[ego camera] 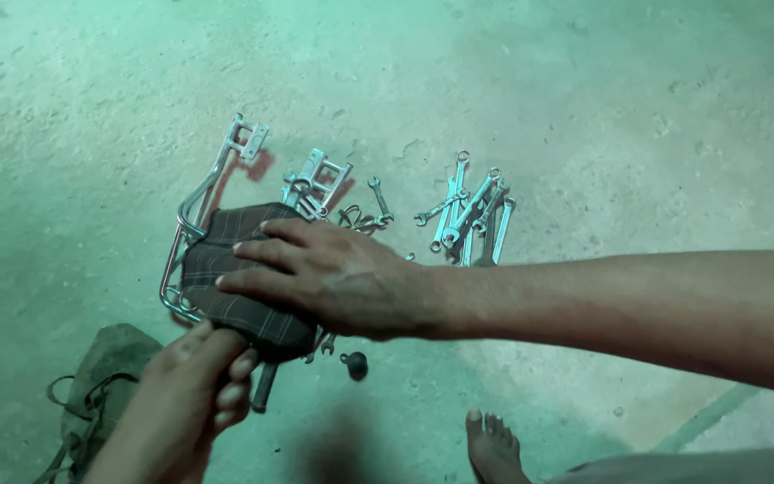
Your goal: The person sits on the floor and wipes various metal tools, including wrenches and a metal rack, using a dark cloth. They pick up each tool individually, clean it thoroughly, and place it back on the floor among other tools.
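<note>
1. Dark plaid padded seat cushion (226,269) on chrome wire frame (192,215): lies on concrete floor (584,108), centre-left.
2. Right hand (333,278): flat, fingers spread, pressing on cushion top.
3. Left hand (199,376): pinching cushion's near edge.
4. Steel spanners, approx. a dozen (472,211): loose pile just beyond the right wrist.
5. Olive cloth bag (91,385): on floor beside left hand.
6. Bare foot (493,444): near bottom edge.

You have no packages, labels, signs or screens in front of you here; nothing in view bears a printed face or a display.
</note>
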